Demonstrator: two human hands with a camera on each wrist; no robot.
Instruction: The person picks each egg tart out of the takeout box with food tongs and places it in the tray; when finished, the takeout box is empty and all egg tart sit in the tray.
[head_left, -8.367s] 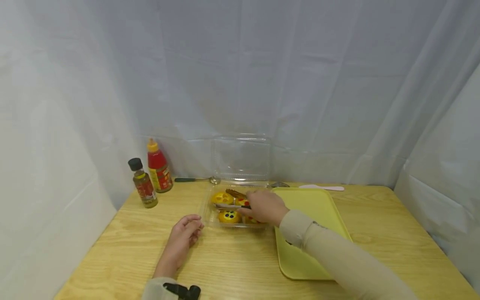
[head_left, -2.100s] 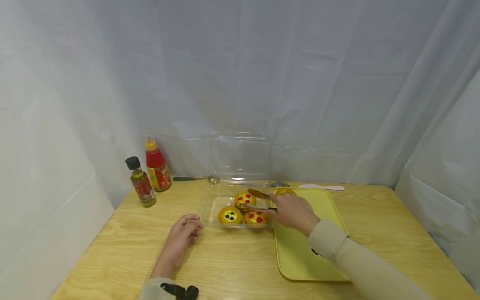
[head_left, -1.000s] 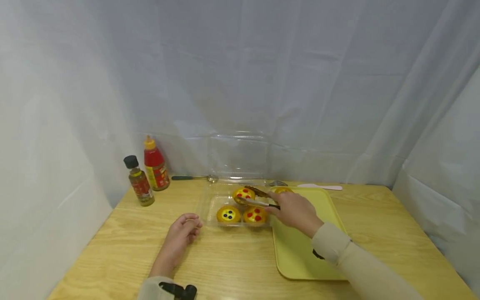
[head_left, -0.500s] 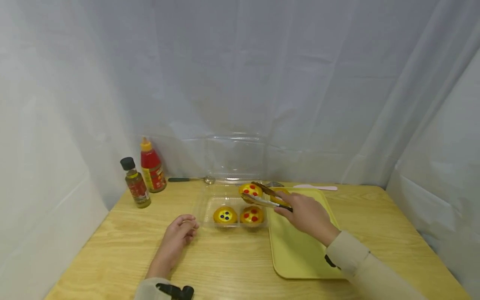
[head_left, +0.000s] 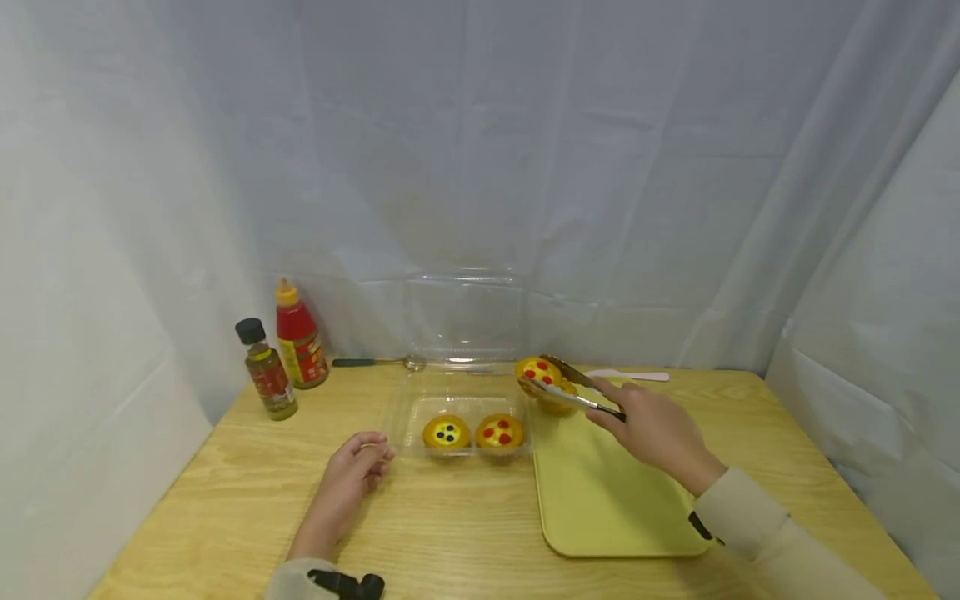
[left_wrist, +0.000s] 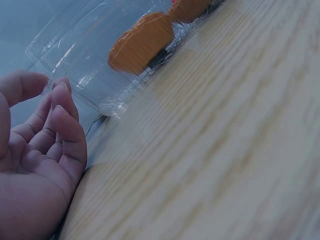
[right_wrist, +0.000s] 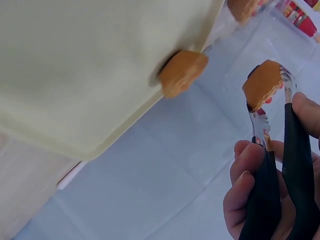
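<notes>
My right hand (head_left: 663, 433) holds tongs (head_left: 581, 400) by their black handles. Between the tong tips a red-dotted tart (head_left: 538, 371) is pinched, raised over the far left corner of the yellow tray (head_left: 615, 508). Another tart (right_wrist: 182, 73) lies on that tray near its edge, mostly behind the tongs in the head view. The clear hinged container (head_left: 408, 429) stands with its lid up. In its front row sit a blue-dotted tart (head_left: 447, 433) and a red-dotted tart (head_left: 500, 432). Left of the container, my left hand (head_left: 347, 479) rests on the table, fingers loosely bent, holding nothing.
A black-capped bottle (head_left: 267, 375) and a red sauce bottle (head_left: 302, 342) stand at the back left. Along the back edge lie a dark-handled spoon-like utensil (head_left: 367, 362) and a pale pink utensil (head_left: 645, 376). White curtains surround the wooden table (head_left: 420, 533).
Since 8.4 seconds ago, a tart has been put on the tray. Lately the tongs lifted a red-dotted tart from the container's back row and moved right. My left hand stays put.
</notes>
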